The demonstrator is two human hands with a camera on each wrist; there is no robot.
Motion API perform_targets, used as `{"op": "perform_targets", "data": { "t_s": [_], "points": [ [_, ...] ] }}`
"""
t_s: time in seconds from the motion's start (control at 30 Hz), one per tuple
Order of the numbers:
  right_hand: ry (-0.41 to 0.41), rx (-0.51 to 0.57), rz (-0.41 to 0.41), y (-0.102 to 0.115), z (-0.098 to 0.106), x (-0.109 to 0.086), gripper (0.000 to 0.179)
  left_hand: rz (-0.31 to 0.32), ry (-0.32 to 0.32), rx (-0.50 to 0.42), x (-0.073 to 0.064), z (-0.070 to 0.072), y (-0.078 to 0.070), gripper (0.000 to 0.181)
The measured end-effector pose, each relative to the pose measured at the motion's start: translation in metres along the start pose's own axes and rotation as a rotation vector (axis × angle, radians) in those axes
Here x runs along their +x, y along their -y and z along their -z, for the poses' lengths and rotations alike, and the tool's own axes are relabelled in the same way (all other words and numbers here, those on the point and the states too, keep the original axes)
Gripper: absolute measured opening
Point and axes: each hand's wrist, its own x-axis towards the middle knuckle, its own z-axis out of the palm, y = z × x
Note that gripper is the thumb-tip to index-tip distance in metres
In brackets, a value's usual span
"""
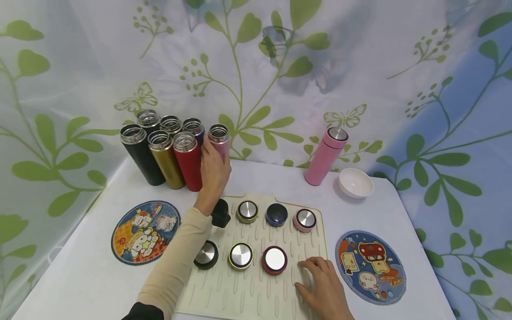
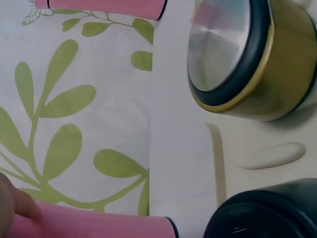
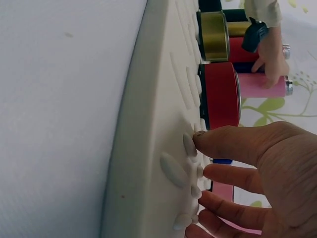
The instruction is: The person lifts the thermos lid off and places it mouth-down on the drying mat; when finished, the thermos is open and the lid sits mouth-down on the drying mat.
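Note:
My left hand (image 1: 214, 166) grips an uncapped pink thermos bottle (image 1: 219, 133) at the back; part of its body is hidden behind the hand. Close beside it stand uncapped bottles: a blue one (image 1: 196, 129), a red one (image 1: 188, 155), a gold one (image 1: 167, 160) and a black one (image 1: 143, 155), with others behind. My right hand (image 1: 323, 289) rests with spread, slightly bent fingers on the cream mat (image 1: 224, 293), its fingertips (image 3: 203, 141) at the raised ridges. A red lid (image 1: 274, 260) sits nearest to it.
Several more lids stand on the mat, among them gold (image 1: 247, 211), blue (image 1: 277, 214) and pink (image 1: 305, 220). A capped pink bottle (image 1: 326, 158) and a white bowl (image 1: 356, 183) stand at the back right. Round cartoon mats lie left (image 1: 146, 233) and right (image 1: 371, 267).

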Motion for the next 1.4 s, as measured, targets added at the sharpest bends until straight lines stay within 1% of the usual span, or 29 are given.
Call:
{"op": "perform_targets", "data": {
  "t_s": [0.13, 0.23, 0.3, 0.47, 0.6, 0.7, 0.87, 1.07, 1.17, 1.27, 1.4],
  "points": [
    [0.005, -0.007, 0.003, 0.000, 0.000, -0.001, 0.044, 0.018, 0.052, 0.034, 0.000, 0.003, -0.003, 0.097],
    [0.004, -0.013, 0.013, 0.000, 0.000, -0.001, 0.044, 0.045, 0.080, 0.038, -0.001, 0.005, -0.004, 0.100],
    [0.022, -0.011, -0.003, 0.001, 0.000, -0.001, 0.044, 0.058, 0.086, 0.025, -0.001, 0.007, -0.004, 0.097],
    [0.092, -0.001, -0.055, 0.002, 0.000, -0.001, 0.042, 0.063, 0.093, 0.012, -0.001, 0.010, -0.006, 0.085],
    [0.118, -0.005, -0.065, 0.001, 0.000, -0.002, 0.042, 0.068, 0.123, 0.013, -0.003, 0.013, -0.007, 0.085],
    [0.120, -0.013, -0.066, 0.002, 0.001, -0.002, 0.042, 0.081, 0.152, 0.000, -0.004, 0.015, -0.007, 0.090],
    [0.107, -0.021, -0.050, 0.002, 0.001, 0.000, 0.041, 0.133, 0.165, -0.033, -0.008, 0.018, -0.007, 0.094],
    [0.104, -0.026, -0.034, 0.001, -0.001, -0.001, 0.041, 0.174, 0.201, -0.009, -0.016, 0.018, -0.003, 0.092],
    [0.090, -0.027, -0.019, 0.000, -0.001, -0.002, 0.041, 0.169, 0.212, 0.000, -0.020, 0.020, -0.005, 0.093],
    [0.074, -0.029, -0.010, 0.000, -0.001, -0.001, 0.041, 0.149, 0.223, -0.003, -0.025, 0.023, -0.013, 0.090],
    [0.056, -0.027, -0.004, 0.000, -0.001, -0.001, 0.041, 0.113, 0.259, -0.009, -0.031, 0.024, -0.027, 0.076]
  ]
}}
